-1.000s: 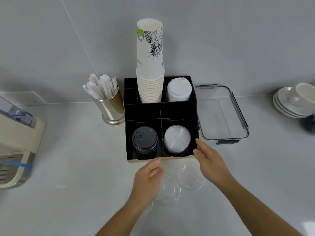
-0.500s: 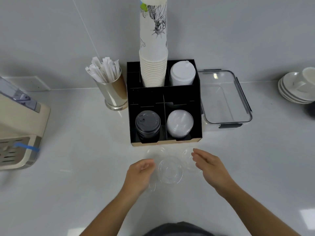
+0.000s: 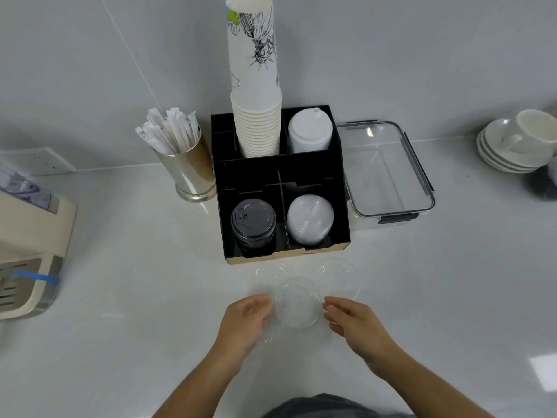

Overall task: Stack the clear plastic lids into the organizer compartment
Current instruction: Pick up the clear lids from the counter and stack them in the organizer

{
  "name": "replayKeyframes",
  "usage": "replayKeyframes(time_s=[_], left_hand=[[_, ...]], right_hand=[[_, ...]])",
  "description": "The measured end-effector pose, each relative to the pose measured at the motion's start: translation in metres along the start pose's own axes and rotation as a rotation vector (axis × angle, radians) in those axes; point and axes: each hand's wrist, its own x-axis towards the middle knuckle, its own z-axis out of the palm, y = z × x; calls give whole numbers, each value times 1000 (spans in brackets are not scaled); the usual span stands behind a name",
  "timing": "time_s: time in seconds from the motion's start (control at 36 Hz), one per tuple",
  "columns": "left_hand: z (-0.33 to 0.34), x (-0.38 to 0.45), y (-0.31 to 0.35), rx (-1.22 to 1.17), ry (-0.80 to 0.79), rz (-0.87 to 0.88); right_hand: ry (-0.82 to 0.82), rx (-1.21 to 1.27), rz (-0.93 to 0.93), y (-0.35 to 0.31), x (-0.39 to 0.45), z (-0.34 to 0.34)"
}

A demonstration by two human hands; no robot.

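Several clear lids lie loose on the white counter just in front of the black organizer. One lid sits between the two hands; another lid lies to its right, nearer the organizer, and a fainter one to its left. The left hand is at the middle lid's left edge, fingers curled loosely inward; the right hand is at its right edge, fingers bent and slightly apart. Whether either hand touches the lid I cannot tell.

In the organizer's front right compartment a stack of clear lids already stands; the front left holds black lids. Behind them are paper cups and white lids. A clear container stands just right of the organizer, a metal cup of sachets just left, saucers with a cup far right.
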Motion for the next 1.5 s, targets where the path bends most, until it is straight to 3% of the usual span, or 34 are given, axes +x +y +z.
replayKeyframes(time_s=[0.22, 0.58, 1.14, 1.5], left_hand=[[3, 0, 10, 21, -42, -8], [3, -10, 13, 22, 19, 21], [7, -27, 57, -228, 34, 294], [20, -14, 95, -258, 47, 383]], right_hand=[[-22, 15, -95, -7, 2, 3], [-27, 67, -58, -18, -3, 1], [53, -24, -429, -71, -18, -31], [109, -78, -489, -113, -2, -53]])
